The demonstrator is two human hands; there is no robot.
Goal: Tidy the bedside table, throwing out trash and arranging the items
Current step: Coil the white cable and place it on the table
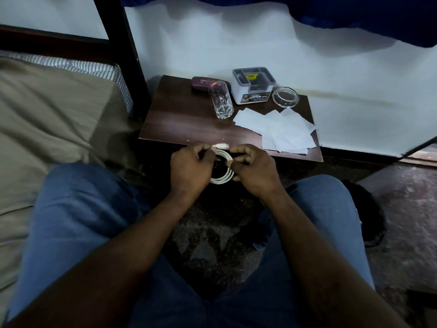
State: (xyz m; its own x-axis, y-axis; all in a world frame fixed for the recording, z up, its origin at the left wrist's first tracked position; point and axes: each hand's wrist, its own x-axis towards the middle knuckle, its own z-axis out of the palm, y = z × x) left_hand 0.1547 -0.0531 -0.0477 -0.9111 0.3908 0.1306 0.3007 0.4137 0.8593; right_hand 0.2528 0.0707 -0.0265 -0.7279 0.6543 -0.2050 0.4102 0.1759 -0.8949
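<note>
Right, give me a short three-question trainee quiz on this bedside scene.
1. True or false: the clear faceted drinking glass stands upright on the dark wooden bedside table.
2. The loose white paper sheets lie at the table's: A) near right corner B) far left corner C) centre.
3. What do the left hand and right hand hold together?
Key: 1 true; 2 A; 3 a coiled white cable.

On the desk [179, 124]: case [201, 84] rear left, glass [221, 101] before it, organiser [253, 91] rear centre, ashtray [285, 97] to its right, papers [279, 131] front right.
</note>
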